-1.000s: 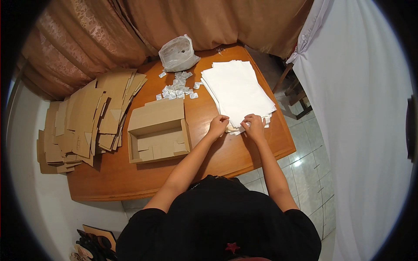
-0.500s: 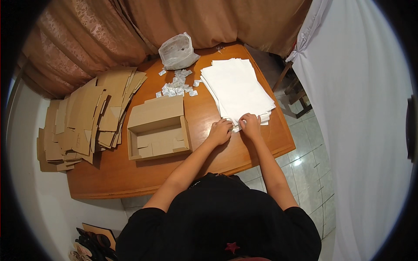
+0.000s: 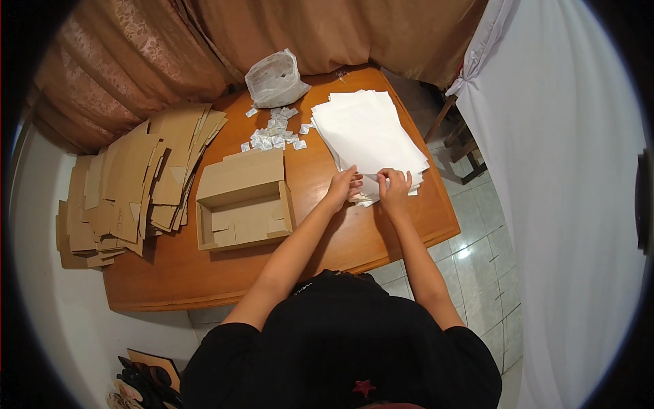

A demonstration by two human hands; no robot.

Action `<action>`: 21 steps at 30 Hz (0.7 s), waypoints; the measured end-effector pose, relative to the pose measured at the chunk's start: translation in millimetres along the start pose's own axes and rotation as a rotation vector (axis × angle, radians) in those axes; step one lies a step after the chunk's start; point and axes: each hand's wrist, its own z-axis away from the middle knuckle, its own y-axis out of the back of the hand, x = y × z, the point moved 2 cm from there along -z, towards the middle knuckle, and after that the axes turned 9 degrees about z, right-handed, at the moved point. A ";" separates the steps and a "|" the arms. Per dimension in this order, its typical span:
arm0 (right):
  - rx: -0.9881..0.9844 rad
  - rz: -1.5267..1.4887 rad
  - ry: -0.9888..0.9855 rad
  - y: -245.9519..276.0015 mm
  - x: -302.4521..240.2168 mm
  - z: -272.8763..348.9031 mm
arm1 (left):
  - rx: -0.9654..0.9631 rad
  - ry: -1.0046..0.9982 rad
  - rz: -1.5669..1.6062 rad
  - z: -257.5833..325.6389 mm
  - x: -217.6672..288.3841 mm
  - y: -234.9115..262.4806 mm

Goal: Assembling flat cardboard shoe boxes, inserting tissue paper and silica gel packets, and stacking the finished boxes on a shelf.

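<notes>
A stack of white paper sheets (image 3: pixel 368 129) lies on the right side of the wooden table, its edges slightly uneven. Both of my hands are at its near edge. My right hand (image 3: pixel 394 191) pinches the raised near edge of the top sheet between thumb and fingers. Just to the left, my left hand (image 3: pixel 343 187) has its fingers curled at the same sheet's near corner; its exact grip is partly hidden. Left of my forearm rests an open cardboard box (image 3: pixel 235 172), its lid folded back and its inside showing bare cardboard.
Flattened cardboard pieces (image 3: pixel 129 184) pile up at the table's left. Small white packets (image 3: pixel 272 138) lie scattered behind the box, before a translucent plastic bag (image 3: pixel 276 80). Brown curtains (image 3: pixel 293 34) hang along the back, and a white cloth (image 3: pixel 558 170) on the right.
Both hands have moved slightly away from me over the stack. The top sheet's near edge now appears lifted between them.
</notes>
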 end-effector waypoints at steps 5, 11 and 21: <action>-0.102 -0.038 0.206 10.9 -33.7 17.6 | 0.153 0.196 0.120 -4.7 7.7 5.0; -0.282 -0.140 0.248 20.1 -59.5 36.5 | 0.247 -0.202 -0.475 -4.0 17.7 29.4; -0.184 -0.324 -0.244 7.4 -54.3 11.2 | 0.108 -0.262 -0.345 114.7 133.9 77.8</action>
